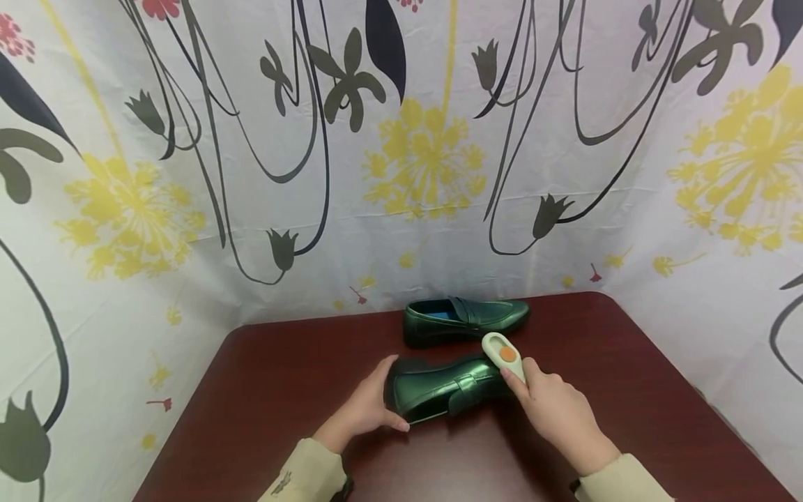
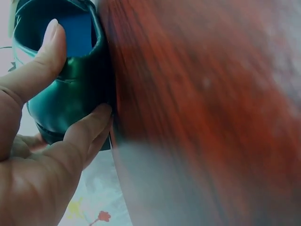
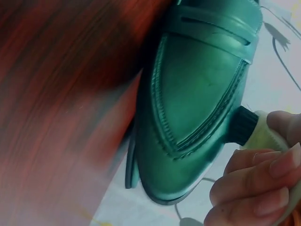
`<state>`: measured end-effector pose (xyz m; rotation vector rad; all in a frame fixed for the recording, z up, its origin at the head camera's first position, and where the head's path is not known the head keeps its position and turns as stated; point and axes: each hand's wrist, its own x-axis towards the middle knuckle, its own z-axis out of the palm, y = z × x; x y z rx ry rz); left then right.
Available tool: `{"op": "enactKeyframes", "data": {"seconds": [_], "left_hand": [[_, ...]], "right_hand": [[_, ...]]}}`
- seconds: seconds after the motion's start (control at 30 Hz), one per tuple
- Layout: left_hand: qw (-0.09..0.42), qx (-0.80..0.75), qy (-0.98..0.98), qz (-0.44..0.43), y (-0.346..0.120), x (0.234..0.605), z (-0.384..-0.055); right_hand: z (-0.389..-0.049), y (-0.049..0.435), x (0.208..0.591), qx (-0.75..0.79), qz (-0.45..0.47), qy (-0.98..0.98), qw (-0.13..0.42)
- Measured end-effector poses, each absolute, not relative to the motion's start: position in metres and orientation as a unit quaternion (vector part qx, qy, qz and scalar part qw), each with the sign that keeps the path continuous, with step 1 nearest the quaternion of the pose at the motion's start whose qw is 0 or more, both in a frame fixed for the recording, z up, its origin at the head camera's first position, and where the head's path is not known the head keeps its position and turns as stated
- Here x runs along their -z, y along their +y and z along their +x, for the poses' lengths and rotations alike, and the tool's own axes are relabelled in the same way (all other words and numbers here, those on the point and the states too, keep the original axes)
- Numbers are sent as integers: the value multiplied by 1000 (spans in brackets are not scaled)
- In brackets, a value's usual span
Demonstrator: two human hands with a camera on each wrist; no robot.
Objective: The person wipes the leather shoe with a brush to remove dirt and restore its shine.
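Observation:
A shiny green penny loafer [image 1: 429,389] is tilted on its side over the table, its toe pointing right in the head view. My left hand [image 1: 369,403] grips it at the heel; in the left wrist view the thumb [image 2: 49,54] hooks over the opening's rim and the fingers wrap the heel. In my right hand [image 1: 560,417] is a pale green shoe brush [image 1: 507,354] with an orange round spot on its handle. The right wrist view has its dark bristles [image 3: 243,125] against the loafer's side, near the toe.
A second green loafer [image 1: 498,315] with a blue insole stands upright just behind the first, toe to the right. Both are at a dark red wooden table [image 1: 295,376] with rounded corners. White flower-printed cloth [image 1: 401,272] hangs behind it and along both sides.

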<state>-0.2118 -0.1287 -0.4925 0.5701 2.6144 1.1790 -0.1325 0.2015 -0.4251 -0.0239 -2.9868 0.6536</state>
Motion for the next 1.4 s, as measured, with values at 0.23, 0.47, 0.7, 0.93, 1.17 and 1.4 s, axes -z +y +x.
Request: {"op": "enactKeyframes", "data": {"seconds": [0.23,0.47,0.7,0.93,1.17,1.4], "left_hand": [[150,-444,858,210,-136,489,-209],[173,-447,851,213,-141,487,-209],[176,-443,851,222,-141,485,-208],[178,-443,851,219,-142,486,-209],[180,-443,851,217,-141,487,-209],[181,-449,848,215,-140,486,-210]], "right_hand": [[-132,187,423,-198,1,-979,49],[-136,172,420,-181,16,-981,60],[-142,158,422,-155,38,-984,77],[-144,141,423,-151,57,-984,69],[-147,121,426,-148,66,-986,41],[-148,105,428,-127,71,-989,38]]}}
